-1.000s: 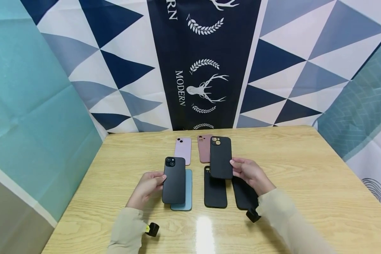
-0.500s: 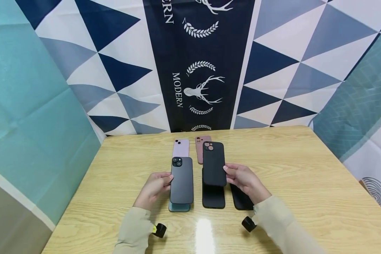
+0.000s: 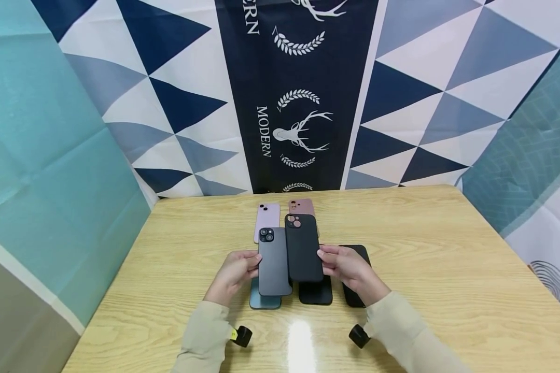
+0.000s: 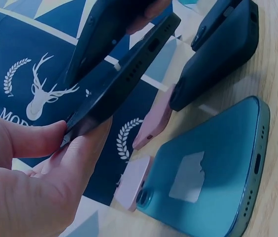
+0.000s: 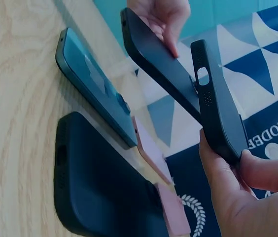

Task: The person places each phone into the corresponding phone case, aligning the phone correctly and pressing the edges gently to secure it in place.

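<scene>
My left hand (image 3: 235, 272) grips a dark grey phone (image 3: 274, 264) by its left edge, thumb on the back, above the table. From the right, my right hand (image 3: 352, 269) pinches a black phone case (image 3: 304, 254) along its side. Pink shows through the case's camera cutout. Phone and case hang side by side, the case overlapping the phone's right edge in the head view. In the right wrist view the case's bottom wall with its port hole (image 5: 204, 76) faces the camera. A blue phone (image 4: 218, 158) lies partly hidden under the held phone.
Two more black cases lie on the wooden table: one (image 3: 315, 296) beneath the held case, another (image 3: 353, 298) partly behind my right hand. Farther back are a lilac phone (image 3: 267, 216) and a pink phone or case (image 3: 303, 206). A patterned cloth (image 3: 191, 93) hangs behind.
My hands have come together: the grey phone has moved right, while the black case has moved left and slightly nearer to me. The things on the table lie as before.
</scene>
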`<state>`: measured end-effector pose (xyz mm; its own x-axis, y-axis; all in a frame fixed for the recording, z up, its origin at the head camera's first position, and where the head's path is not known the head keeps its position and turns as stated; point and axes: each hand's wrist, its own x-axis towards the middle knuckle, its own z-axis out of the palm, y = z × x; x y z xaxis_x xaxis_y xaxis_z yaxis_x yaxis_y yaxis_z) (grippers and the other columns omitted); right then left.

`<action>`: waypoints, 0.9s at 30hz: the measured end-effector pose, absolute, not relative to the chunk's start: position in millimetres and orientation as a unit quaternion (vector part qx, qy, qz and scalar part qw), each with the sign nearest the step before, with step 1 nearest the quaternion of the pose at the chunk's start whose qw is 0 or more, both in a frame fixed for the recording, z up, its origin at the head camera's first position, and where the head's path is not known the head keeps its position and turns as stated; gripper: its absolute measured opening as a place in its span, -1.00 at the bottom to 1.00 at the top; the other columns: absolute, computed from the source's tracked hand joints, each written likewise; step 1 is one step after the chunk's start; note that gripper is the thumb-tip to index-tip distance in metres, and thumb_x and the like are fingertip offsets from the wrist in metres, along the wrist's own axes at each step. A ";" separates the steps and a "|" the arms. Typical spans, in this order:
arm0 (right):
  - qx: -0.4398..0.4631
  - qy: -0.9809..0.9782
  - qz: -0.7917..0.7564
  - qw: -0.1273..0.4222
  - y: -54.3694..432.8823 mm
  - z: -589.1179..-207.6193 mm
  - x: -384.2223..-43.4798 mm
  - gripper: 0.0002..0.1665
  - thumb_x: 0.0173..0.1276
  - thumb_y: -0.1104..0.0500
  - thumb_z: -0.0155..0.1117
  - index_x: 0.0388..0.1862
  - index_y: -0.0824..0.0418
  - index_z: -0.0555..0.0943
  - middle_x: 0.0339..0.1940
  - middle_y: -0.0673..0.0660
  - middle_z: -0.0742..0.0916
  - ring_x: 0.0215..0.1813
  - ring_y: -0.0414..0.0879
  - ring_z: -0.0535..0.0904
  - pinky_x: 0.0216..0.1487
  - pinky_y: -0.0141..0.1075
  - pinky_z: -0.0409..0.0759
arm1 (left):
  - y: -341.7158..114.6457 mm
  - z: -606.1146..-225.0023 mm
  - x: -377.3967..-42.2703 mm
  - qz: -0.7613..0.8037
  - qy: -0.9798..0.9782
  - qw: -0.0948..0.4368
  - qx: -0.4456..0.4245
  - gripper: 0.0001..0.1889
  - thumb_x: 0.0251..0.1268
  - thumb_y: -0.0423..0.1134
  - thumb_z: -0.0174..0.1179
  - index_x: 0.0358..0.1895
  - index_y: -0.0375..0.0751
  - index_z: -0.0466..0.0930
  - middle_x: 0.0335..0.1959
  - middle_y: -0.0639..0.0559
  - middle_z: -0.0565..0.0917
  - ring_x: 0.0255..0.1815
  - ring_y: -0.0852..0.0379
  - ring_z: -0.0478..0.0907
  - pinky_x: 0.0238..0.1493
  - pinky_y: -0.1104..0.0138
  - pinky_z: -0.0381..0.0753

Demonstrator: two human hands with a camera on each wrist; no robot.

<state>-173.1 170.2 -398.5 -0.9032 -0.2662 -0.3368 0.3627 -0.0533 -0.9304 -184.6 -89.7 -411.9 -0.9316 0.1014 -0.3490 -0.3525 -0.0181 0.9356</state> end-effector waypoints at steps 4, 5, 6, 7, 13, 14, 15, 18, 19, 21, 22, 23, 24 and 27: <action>0.038 0.656 -0.722 0.218 166.4 -401.2 -171.5 -0.37 0.49 0.27 0.01 0.42 0.56 0.14 -0.30 -0.16 0.68 -0.27 -0.38 0.64 -0.19 -0.53 0.66 | -85.4 -412.9 -185.0 0.707 0.681 0.164 -0.097 -0.63 0.36 -0.47 0.04 0.16 -0.65 0.41 -0.34 -0.02 0.64 -0.36 0.29 0.56 -0.33 0.53 0.65; 0.040 0.655 -0.722 0.219 165.2 -401.4 -171.0 -0.38 0.48 0.28 0.02 0.41 0.56 0.15 -0.30 -0.15 0.69 -0.28 -0.38 0.65 -0.20 -0.53 0.66 | -84.4 -413.0 -185.1 0.705 0.683 0.165 -0.097 -0.62 0.36 -0.46 0.05 0.17 -0.64 0.40 -0.33 -0.02 0.63 -0.35 0.29 0.55 -0.33 0.54 0.65; 0.040 0.654 -0.723 0.220 164.2 -401.8 -170.5 -0.37 0.48 0.28 0.03 0.41 0.57 0.15 -0.30 -0.14 0.69 -0.28 -0.37 0.65 -0.20 -0.52 0.67 | -83.3 -412.9 -185.2 0.704 0.684 0.166 -0.096 -0.61 0.36 -0.46 0.05 0.19 -0.64 0.39 -0.31 -0.02 0.62 -0.34 0.29 0.54 -0.33 0.54 0.63; 0.042 0.653 -0.723 0.221 163.0 -402.0 -170.0 -0.37 0.47 0.29 0.04 0.40 0.57 0.16 -0.31 -0.14 0.69 -0.29 -0.36 0.65 -0.21 -0.52 0.67 | -82.3 -412.7 -185.2 0.703 0.684 0.167 -0.096 -0.60 0.36 -0.45 0.05 0.20 -0.63 0.38 -0.30 -0.03 0.61 -0.33 0.28 0.54 -0.32 0.54 0.63; 0.035 0.656 -0.720 0.225 157.2 -401.6 -168.4 -0.38 0.46 0.31 0.04 0.38 0.60 0.16 -0.36 -0.15 0.70 -0.32 -0.36 0.65 -0.24 -0.53 0.66 | -75.7 -410.5 -186.6 0.708 0.679 0.173 -0.089 -0.59 0.38 -0.45 0.04 0.23 -0.62 0.36 -0.35 0.04 0.54 -0.37 0.29 0.49 -0.36 0.55 0.60; 0.033 0.657 -0.718 0.226 156.5 -401.5 -168.3 -0.38 0.46 0.31 0.03 0.38 0.60 0.15 -0.36 -0.15 0.69 -0.32 -0.36 0.65 -0.24 -0.53 0.66 | -74.9 -410.0 -186.6 0.708 0.679 0.173 -0.088 -0.59 0.38 -0.45 0.03 0.22 -0.62 0.36 -0.37 0.05 0.53 -0.38 0.29 0.48 -0.37 0.56 0.58; 0.035 0.658 -0.718 0.226 155.8 -401.7 -168.3 -0.38 0.46 0.31 0.03 0.38 0.60 0.16 -0.36 -0.15 0.69 -0.33 -0.36 0.65 -0.25 -0.53 0.66 | -74.1 -409.4 -186.7 0.709 0.678 0.173 -0.088 -0.60 0.38 -0.45 0.03 0.22 -0.61 0.38 -0.38 0.06 0.54 -0.38 0.30 0.49 -0.38 0.56 0.59; 0.040 0.659 -0.716 0.225 154.8 -403.1 -169.1 -0.40 0.47 0.31 0.02 0.37 0.60 0.18 -0.38 -0.16 0.69 -0.34 -0.37 0.65 -0.26 -0.54 0.66 | -72.0 -409.3 -187.2 0.712 0.675 0.174 -0.081 -0.61 0.38 -0.47 0.02 0.20 -0.62 0.38 -0.38 0.06 0.55 -0.38 0.30 0.50 -0.36 0.55 0.60; 0.041 0.661 -0.715 0.225 154.5 -403.7 -169.5 -0.41 0.47 0.31 0.02 0.37 0.59 0.19 -0.38 -0.17 0.70 -0.34 -0.37 0.65 -0.26 -0.54 0.66 | -71.5 -409.4 -187.4 0.713 0.675 0.173 -0.077 -0.62 0.38 -0.47 0.01 0.20 -0.63 0.39 -0.37 0.04 0.56 -0.36 0.30 0.51 -0.35 0.55 0.62; 0.045 0.660 -0.716 0.223 153.9 -405.0 -170.2 -0.42 0.46 0.31 0.03 0.36 0.58 0.22 -0.38 -0.15 0.71 -0.34 -0.35 0.66 -0.25 -0.52 0.66 | -70.1 -409.6 -187.7 0.717 0.672 0.173 -0.073 -0.63 0.38 -0.48 0.01 0.19 -0.63 0.40 -0.36 0.03 0.58 -0.36 0.31 0.54 -0.33 0.55 0.63; 0.046 0.662 -0.715 0.222 153.4 -405.5 -170.3 -0.42 0.46 0.31 0.04 0.36 0.58 0.23 -0.37 -0.15 0.71 -0.33 -0.35 0.66 -0.25 -0.52 0.66 | -69.6 -410.0 -187.8 0.717 0.671 0.173 -0.071 -0.63 0.38 -0.48 0.01 0.19 -0.63 0.40 -0.36 0.03 0.58 -0.37 0.31 0.53 -0.34 0.55 0.63; 0.047 0.664 -0.713 0.220 152.7 -405.8 -170.2 -0.42 0.46 0.30 0.05 0.35 0.57 0.24 -0.36 -0.14 0.72 -0.32 -0.35 0.66 -0.24 -0.51 0.67 | -69.0 -410.0 -188.0 0.718 0.670 0.173 -0.071 -0.63 0.38 -0.48 0.01 0.18 -0.63 0.40 -0.37 0.04 0.58 -0.38 0.32 0.53 -0.36 0.56 0.62; 0.048 0.666 -0.712 0.218 151.8 -406.2 -170.1 -0.43 0.45 0.29 0.07 0.35 0.56 0.26 -0.34 -0.13 0.72 -0.31 -0.34 0.66 -0.23 -0.50 0.67 | -68.4 -410.4 -188.0 0.719 0.669 0.172 -0.071 -0.63 0.38 -0.48 0.01 0.18 -0.63 0.40 -0.37 0.03 0.58 -0.39 0.32 0.53 -0.36 0.56 0.63; 0.054 0.673 -0.707 0.211 149.0 -406.6 -169.6 -0.44 0.44 0.28 0.10 0.33 0.54 0.31 -0.31 -0.11 0.74 -0.30 -0.34 0.66 -0.22 -0.48 0.67 | -66.5 -411.0 -188.0 0.725 0.664 0.169 -0.074 -0.64 0.38 -0.49 0.01 0.17 -0.62 0.42 -0.32 -0.03 0.64 -0.38 0.32 0.57 -0.33 0.54 0.66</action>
